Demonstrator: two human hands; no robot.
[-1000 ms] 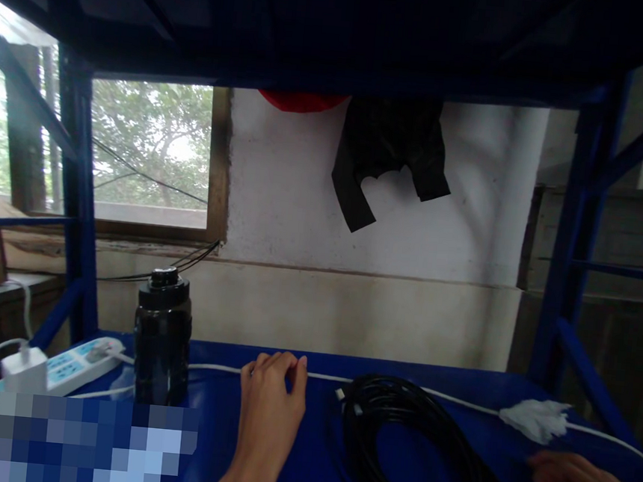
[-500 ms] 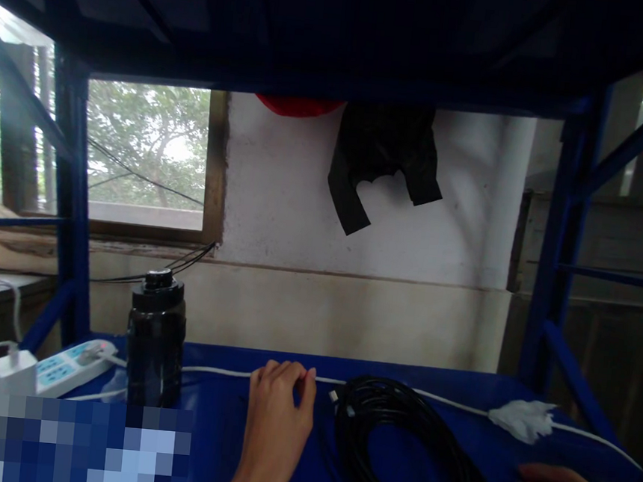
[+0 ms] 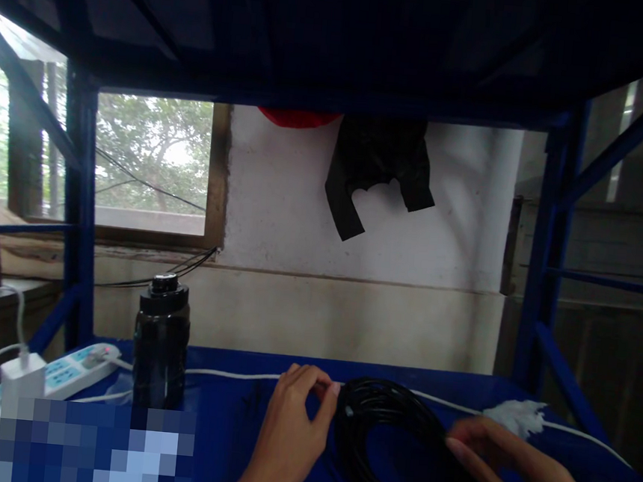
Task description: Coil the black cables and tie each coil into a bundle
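A coil of black cable (image 3: 362,454) lies on the blue shelf (image 3: 208,441). At its left edge is my left hand (image 3: 297,426), with thumb and index finger pinched together near the spot where the cable's end lies; what the fingertips hold is hidden. My right hand (image 3: 521,465) is at the coil's right side, thumb and index finger close together at the cable, and I cannot make out what is between them. A white cord (image 3: 231,374) runs behind the coil, with a crumpled white wrapping (image 3: 515,417) on it.
A dark bottle (image 3: 161,347) stands on the left of the shelf. Beside it is a white power strip (image 3: 76,373) with plugged-in adapters (image 3: 21,387). Blue posts (image 3: 539,290) frame both sides, and an upper shelf (image 3: 339,40) hangs low overhead. A black bag (image 3: 382,156) hangs at the wall.
My left hand has moved right to the coil's left edge, where the cable end was visible. My right hand has risen and moved left to the coil's right side.
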